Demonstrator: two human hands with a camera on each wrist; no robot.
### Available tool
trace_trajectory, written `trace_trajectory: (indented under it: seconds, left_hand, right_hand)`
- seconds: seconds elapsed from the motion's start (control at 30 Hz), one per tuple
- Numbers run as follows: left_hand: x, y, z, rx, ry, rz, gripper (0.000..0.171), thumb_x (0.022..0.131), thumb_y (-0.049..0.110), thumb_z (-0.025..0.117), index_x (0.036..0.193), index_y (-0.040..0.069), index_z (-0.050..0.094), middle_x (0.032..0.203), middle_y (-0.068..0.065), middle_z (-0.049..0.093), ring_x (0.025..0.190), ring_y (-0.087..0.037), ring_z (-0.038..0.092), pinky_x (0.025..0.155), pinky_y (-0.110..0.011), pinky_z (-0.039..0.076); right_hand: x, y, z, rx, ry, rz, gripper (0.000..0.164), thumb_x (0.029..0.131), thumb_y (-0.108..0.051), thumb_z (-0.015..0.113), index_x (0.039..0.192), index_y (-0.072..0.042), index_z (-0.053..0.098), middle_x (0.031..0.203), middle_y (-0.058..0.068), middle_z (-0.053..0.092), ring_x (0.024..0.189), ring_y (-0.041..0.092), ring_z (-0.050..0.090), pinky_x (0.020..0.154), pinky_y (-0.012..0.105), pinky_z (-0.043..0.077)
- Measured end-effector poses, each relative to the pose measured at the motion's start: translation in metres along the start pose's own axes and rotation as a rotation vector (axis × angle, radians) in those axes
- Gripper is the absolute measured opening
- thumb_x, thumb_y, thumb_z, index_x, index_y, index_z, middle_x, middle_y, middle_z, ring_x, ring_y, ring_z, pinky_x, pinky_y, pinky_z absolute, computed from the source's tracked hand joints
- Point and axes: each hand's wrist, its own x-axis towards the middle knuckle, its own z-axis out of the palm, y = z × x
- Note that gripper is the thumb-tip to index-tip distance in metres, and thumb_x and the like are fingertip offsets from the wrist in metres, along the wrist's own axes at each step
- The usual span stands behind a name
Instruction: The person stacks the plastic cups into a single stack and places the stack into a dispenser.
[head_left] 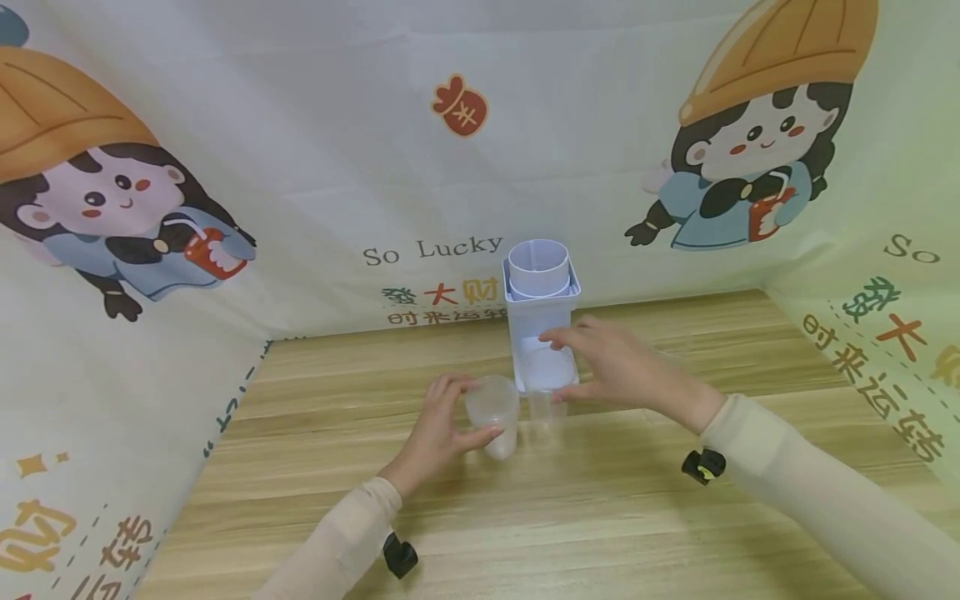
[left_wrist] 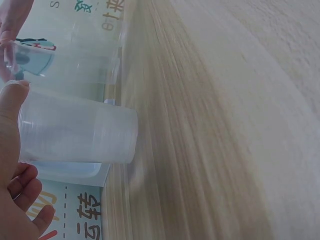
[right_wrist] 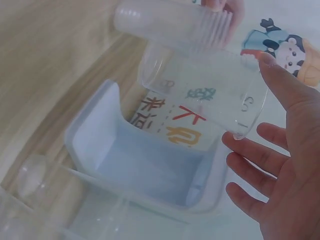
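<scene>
My left hand (head_left: pixel 444 427) grips a stack of translucent plastic cups (left_wrist: pixel 82 127) around its rim end, thumb on one side and fingers on the other. The nested rims (right_wrist: pixel 212 30) show in the right wrist view. Just to the right, my right hand (head_left: pixel 618 362) holds a single clear plastic cup (right_wrist: pixel 205 90) by its rim between thumb and fingers. Both sets of cups are side by side, close to the wooden surface. Directly behind them stands a pale blue-white dispenser (head_left: pixel 542 321) with a round tube (head_left: pixel 538 268) at its top and an open recess (right_wrist: pixel 145 160) below.
A wood-grain tabletop (head_left: pixel 465 517) spreads in front and to both sides. Printed cloth walls (head_left: pixel 337 167) enclose it at the back, left and right; the dispenser stands close to the back one. Some clear plastic (right_wrist: pixel 105 215) blurs across the lower left of the right wrist view.
</scene>
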Motion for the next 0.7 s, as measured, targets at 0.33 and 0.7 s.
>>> trace_trajectory:
  seconds: [0.33,0.7]
  left_hand:
    - [0.001,0.000,0.000,-0.003,-0.009,-0.014,0.067,0.073,0.028,0.088,0.126,0.002,0.057,0.132,-0.014,0.053,0.128,-0.034,0.045,0.110,-0.050,0.044]
    - [0.001,0.000,0.000,0.002,-0.010,0.003,0.068,0.073,0.029,0.088,0.127,0.002,0.056,0.132,-0.014,0.053,0.129,-0.034,0.045,0.110,-0.050,0.044]
  right_hand:
    - [0.012,-0.003,-0.023,-0.011,0.052,-0.026,0.078,0.073,-0.049,0.083,0.134,-0.008,0.058,0.122,0.009,0.070,0.116,0.032,0.062,0.099,0.048,0.052]
    - [0.024,-0.015,-0.041,-0.006,0.078,-0.067,0.076,0.076,-0.049,0.081,0.136,-0.010,0.056,0.119,0.006,0.070,0.111,0.027,0.062,0.093,0.045,0.053]
